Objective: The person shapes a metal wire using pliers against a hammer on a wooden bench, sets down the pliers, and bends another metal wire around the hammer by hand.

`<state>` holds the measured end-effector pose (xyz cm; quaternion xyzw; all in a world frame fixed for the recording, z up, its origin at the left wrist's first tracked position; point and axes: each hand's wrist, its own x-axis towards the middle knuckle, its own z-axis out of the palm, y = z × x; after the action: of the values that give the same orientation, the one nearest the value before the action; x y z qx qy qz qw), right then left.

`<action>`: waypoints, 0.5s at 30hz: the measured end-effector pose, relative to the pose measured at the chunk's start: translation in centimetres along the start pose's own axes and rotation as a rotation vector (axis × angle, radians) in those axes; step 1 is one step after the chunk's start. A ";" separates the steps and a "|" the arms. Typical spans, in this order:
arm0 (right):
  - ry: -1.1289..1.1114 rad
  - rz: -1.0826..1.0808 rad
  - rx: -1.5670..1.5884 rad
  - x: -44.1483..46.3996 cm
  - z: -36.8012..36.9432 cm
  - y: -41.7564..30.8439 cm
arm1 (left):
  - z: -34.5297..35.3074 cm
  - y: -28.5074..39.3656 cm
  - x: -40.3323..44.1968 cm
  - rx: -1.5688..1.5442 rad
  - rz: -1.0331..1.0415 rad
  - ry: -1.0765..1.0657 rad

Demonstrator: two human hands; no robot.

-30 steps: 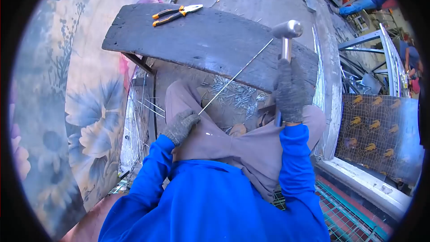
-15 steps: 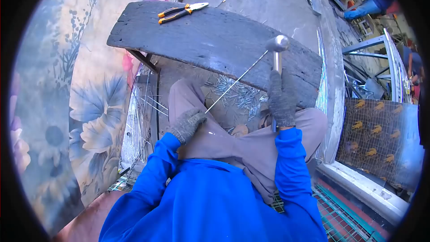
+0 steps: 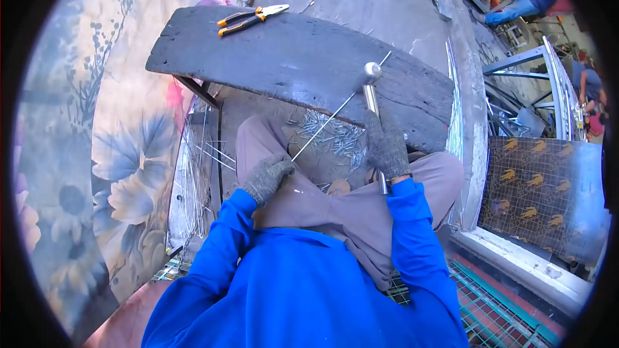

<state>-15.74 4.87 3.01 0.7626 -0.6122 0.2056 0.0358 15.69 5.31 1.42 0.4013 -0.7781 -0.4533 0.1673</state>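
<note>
My left hand (image 3: 269, 179), in a grey knit glove, is closed around the lower end of a thin metal rod (image 3: 322, 127) above my lap. The rod slants up to the right across the dark wooden bench (image 3: 271, 64). A matching glove covers my right hand (image 3: 388, 145), which grips a metal-handled hammer (image 3: 371, 98). The hammer head is over the rod near its far end; whether they touch I cannot tell. Pliers (image 3: 248, 20) with orange and black handles lie at the bench's far left, jaws pointing right.
Many short cut metal pieces (image 3: 335, 135) lie on the floor between my legs and the bench. Long thin rods (image 3: 452, 103) stand beyond its right end. Metal frames (image 3: 558, 90) and a patterned panel (image 3: 529, 193) are at the right. Two other people are in the background.
The hammer and my right hand have moved left and slightly down. The rod's far end now shows beyond the hammer head. My left hand keeps its grip, and the whole view has shifted slightly.
</note>
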 end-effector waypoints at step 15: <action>-0.177 0.168 0.093 -0.7 -1.2 0.4 | 0.6 -2.5 1.1 0.230 0.321 0.065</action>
<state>-16.55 5.75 3.77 0.7247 -0.6645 0.1678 -0.0712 15.79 4.14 -1.18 0.3031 -0.8729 -0.3159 0.2153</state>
